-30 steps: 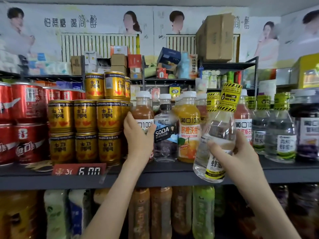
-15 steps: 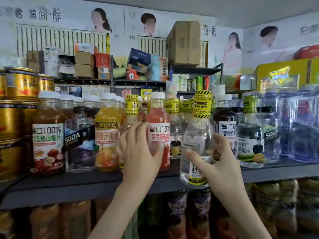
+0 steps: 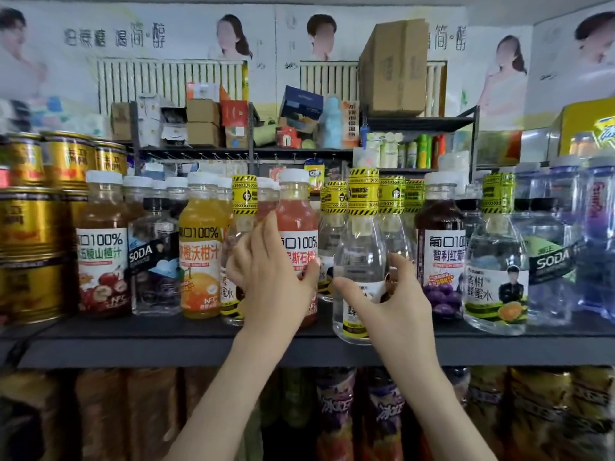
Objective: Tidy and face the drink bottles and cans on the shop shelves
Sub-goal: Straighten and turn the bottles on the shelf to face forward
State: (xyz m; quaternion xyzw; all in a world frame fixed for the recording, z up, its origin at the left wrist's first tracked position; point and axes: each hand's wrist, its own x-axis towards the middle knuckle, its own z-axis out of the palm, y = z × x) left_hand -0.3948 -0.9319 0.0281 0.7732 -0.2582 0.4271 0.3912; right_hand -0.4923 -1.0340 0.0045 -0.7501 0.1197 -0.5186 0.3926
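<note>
My right hand (image 3: 396, 294) grips a clear honey-water bottle (image 3: 361, 261) with a yellow-and-black neck wrap, at the front edge of the dark shelf (image 3: 133, 344), its base overhanging the edge. My left hand (image 3: 269, 277) is wrapped round a red juice bottle (image 3: 298, 221) with a white cap that stands on the shelf. Just left of it stands another clear yellow-wrapped bottle (image 3: 241, 227), partly hidden by my fingers. Further clear yellow-wrapped bottles (image 3: 392, 207) stand behind.
Left of my hands stand an orange juice bottle (image 3: 199, 251), a soda bottle (image 3: 154, 257), a brown juice bottle (image 3: 103, 247) and stacked gold cans (image 3: 30, 227). To the right are a dark grape juice bottle (image 3: 439, 247), a yellow-wrapped bottle (image 3: 496, 267) and blue water bottles (image 3: 595, 234). Bottles fill the shelf below.
The view has shifted right along the shelf. My left hand left the brown juice bottle and now holds the red one. My right hand brought the clear bottle in toward the shelf edge.
</note>
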